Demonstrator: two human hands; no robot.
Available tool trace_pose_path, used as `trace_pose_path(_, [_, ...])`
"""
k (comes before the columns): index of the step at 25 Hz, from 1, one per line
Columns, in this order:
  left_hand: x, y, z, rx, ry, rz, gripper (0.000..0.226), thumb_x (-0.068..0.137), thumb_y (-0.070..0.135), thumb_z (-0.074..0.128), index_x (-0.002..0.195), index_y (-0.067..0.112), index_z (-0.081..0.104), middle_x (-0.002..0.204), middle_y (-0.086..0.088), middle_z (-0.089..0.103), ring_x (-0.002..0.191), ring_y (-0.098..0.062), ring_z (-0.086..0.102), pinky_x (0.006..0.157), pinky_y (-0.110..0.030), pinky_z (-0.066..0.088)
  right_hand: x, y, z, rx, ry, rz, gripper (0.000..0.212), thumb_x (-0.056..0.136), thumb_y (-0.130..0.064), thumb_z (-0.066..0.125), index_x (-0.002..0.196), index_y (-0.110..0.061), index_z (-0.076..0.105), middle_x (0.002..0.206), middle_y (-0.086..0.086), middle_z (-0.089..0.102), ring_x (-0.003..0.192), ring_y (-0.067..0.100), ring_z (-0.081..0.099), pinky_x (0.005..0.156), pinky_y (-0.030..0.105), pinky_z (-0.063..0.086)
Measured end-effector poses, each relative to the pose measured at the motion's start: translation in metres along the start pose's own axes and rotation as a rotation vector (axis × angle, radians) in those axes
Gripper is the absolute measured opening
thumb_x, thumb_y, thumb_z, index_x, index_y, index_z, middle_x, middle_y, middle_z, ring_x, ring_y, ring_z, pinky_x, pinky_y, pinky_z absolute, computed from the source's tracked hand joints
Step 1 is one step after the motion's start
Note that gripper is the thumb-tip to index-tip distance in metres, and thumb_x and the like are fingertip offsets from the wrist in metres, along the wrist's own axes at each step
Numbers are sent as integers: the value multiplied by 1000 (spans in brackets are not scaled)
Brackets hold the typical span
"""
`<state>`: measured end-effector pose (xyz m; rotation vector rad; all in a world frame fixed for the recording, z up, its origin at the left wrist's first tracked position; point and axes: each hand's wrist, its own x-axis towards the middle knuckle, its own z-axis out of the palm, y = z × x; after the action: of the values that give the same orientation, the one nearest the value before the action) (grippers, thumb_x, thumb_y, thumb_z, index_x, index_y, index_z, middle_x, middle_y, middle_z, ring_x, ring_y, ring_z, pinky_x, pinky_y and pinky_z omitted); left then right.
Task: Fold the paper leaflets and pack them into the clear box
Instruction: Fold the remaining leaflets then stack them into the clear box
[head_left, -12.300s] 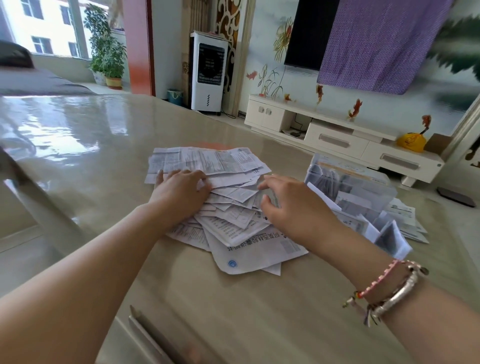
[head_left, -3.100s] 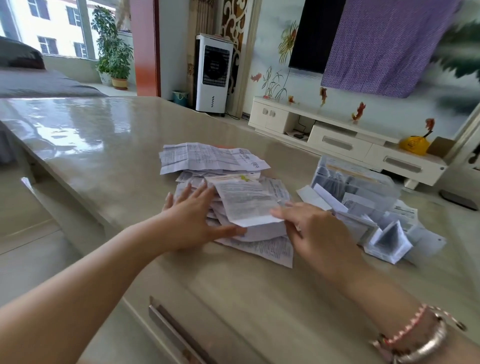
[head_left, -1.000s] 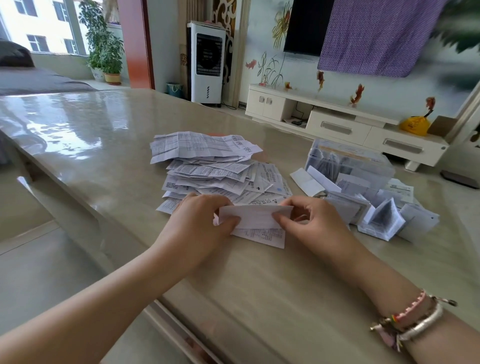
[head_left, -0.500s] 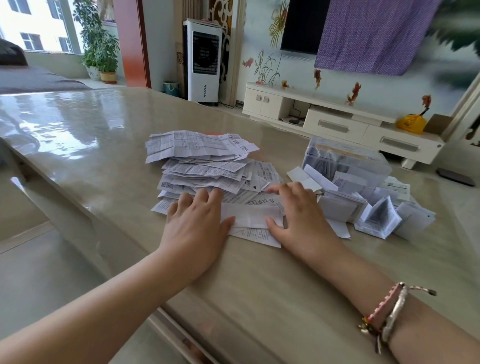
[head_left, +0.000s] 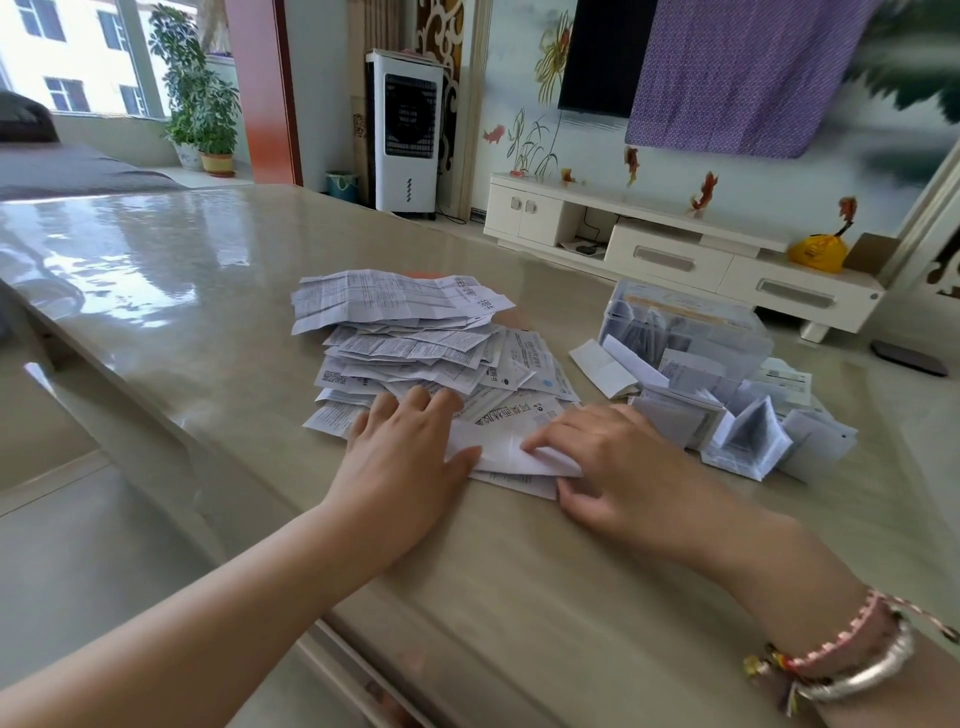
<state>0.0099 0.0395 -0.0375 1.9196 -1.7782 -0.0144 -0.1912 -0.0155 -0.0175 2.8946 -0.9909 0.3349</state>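
A heap of unfolded printed leaflets (head_left: 410, 338) lies in the middle of the glossy beige table (head_left: 166, 270). At its near edge lies a white leaflet (head_left: 506, 447), partly folded. My left hand (head_left: 405, 457) presses flat on the leaflet's left end with straight fingers. My right hand (head_left: 618, 462) lies on its right end, fingertips on the fold and thumb by the lower corner. The clear box (head_left: 685, 327) stands to the right, holding folded leaflets. More folded leaflets (head_left: 748, 436) lie loose in front of the box.
The table's near edge (head_left: 332, 639) runs diagonally below my forearms. Behind the table stand a white TV cabinet (head_left: 670, 254), a white air cooler (head_left: 408, 130) and a potted plant (head_left: 200, 104).
Both hands were holding the folded strip up a second ago, then pressed it flat on the table. Now my right hand has slid right along it and its fingers curl at the fold.
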Motion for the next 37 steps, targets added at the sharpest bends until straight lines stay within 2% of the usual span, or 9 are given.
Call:
trace_pose_path(3, [0,-1,2,-23,-2,20,43,92,52,47,130,35,38,120,10,47,120,-19,35,103,-32,26,-1,3,-4,31,15,-16,41,75,-15,49,110,-31,64,106,-10,60,107,12,54,93,25,31])
trace_pose_path(7, [-2,3,7,-65,-9,66,42,92,50,48,130,35,40,115,9,45,118,-18,35,101,-30,25,2,-2,-5,452,209,108,25,80,-5,64,90,-26,69,93,-10,55,91,7,57,80,25,46])
trace_pose_path(10, [-4,7,11,-83,-26,110,43,91,50,49,130,35,40,115,10,44,117,-16,34,100,-29,24,6,-7,4,547,271,136,18,84,-16,65,99,-24,62,92,-8,58,89,8,57,80,24,47])
trace_pose_path(16, [8,0,7,-283,-35,-14,24,97,27,42,118,29,54,103,6,62,111,-24,45,97,-35,36,8,-6,18,212,44,144,57,82,-49,51,133,-28,38,111,-9,37,111,13,35,103,30,31])
trace_pose_path(18, [8,-1,6,-366,-27,-46,20,97,36,43,111,28,54,92,9,63,105,-23,48,93,-37,39,8,-6,16,227,52,139,58,85,-47,58,135,-29,36,114,-9,34,115,13,34,105,30,29])
trace_pose_path(21, [-6,0,8,-172,-21,62,28,93,46,46,116,32,44,100,17,48,108,-16,39,97,-31,29,4,-5,16,340,26,161,62,81,-55,62,131,-36,32,116,-12,34,116,9,35,103,25,30])
trace_pose_path(28, [-8,4,9,-119,-23,69,33,95,44,45,125,33,36,117,12,47,112,-17,35,95,-30,23,3,3,10,355,7,265,35,90,-32,57,112,-29,30,117,-6,36,112,7,33,99,23,29])
trace_pose_path(33, [-5,5,7,-95,-68,55,33,94,45,46,125,37,38,111,15,44,115,-18,36,102,-33,25,3,4,14,415,160,290,19,89,-16,55,100,-26,44,106,-7,46,101,6,41,87,18,34])
trace_pose_path(37, [-4,5,6,-123,-92,47,30,93,44,49,120,36,40,97,17,38,110,-17,39,96,-32,27,-1,3,10,413,89,196,30,82,-46,68,107,-33,56,106,-16,54,104,-1,42,87,12,34])
